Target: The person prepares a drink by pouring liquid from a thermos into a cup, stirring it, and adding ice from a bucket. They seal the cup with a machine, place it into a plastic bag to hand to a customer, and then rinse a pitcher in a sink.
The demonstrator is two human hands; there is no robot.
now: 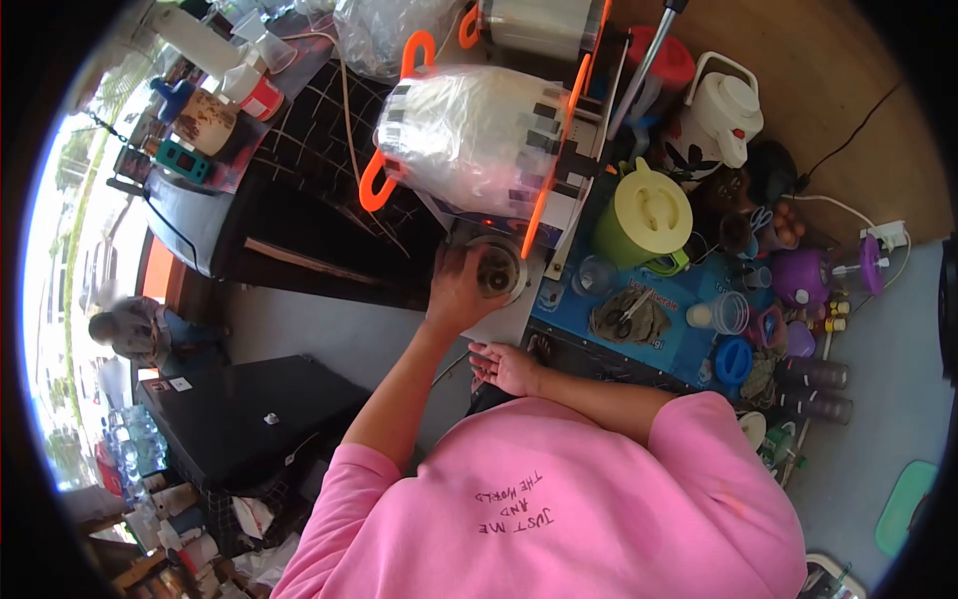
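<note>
My left hand (458, 291) is wrapped round the side of a clear cup (504, 270) with something dark inside. The cup sits in the round holder at the front of a cup sealing machine (559, 190), just below its large film roll (469, 135) with orange end discs. Only the cup's open top shows; its lower part is hidden. My right hand (507, 369) hangs in front of the machine, palm up with fingers loosely spread, and holds nothing. A small red light glows on the machine's front, near the cup.
On the right, a blue-covered table (654, 295) bears a green pitcher (644, 215), a crumpled cloth with scissors (629, 315), clear cups and a white thermos (718, 115). A black chest (259, 419) stands at left. Beyond it is another person (150, 334).
</note>
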